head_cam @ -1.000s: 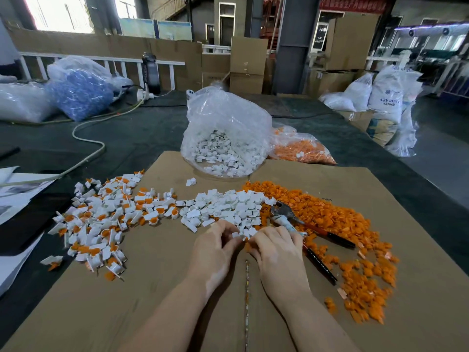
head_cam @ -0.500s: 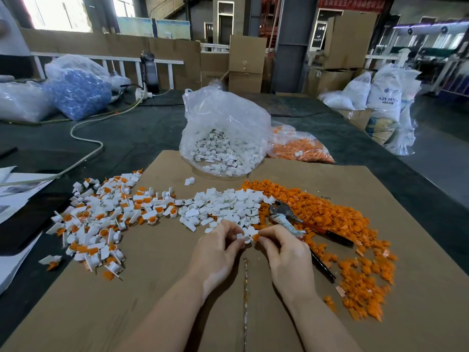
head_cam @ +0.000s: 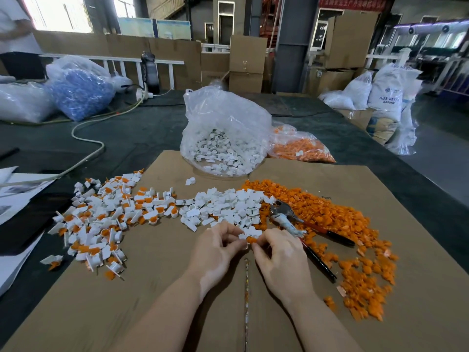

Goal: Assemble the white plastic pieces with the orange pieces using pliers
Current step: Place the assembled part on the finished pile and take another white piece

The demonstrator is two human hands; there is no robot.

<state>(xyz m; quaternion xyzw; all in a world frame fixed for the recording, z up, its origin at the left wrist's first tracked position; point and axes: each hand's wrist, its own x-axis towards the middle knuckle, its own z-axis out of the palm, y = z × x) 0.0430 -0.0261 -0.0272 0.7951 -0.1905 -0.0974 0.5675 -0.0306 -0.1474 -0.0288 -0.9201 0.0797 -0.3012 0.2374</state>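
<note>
My left hand (head_cam: 215,247) pinches a white plastic piece (head_cam: 250,233) at the near edge of the loose white pile (head_cam: 225,207). My right hand (head_cam: 279,252) pinches an orange piece (head_cam: 251,240) and holds it against that white piece. The pliers (head_cam: 302,229) lie untouched just right of my right hand, their jaws on the orange pile (head_cam: 330,217) and their dark handles pointing toward me. A heap of joined white-and-orange pieces (head_cam: 101,219) spreads over the left of the cardboard sheet (head_cam: 157,288).
A clear bag of white pieces (head_cam: 223,138) and a bag of orange pieces (head_cam: 302,146) stand at the cardboard's far edge. A cable (head_cam: 86,138), papers (head_cam: 15,189) and a bag of blue parts (head_cam: 78,92) lie to the left. A person stands at far left.
Both hands have drawn slightly back from the white pile toward me. The orange piece now shows between my fingertips, pressed against the white piece. The pliers have not moved.
</note>
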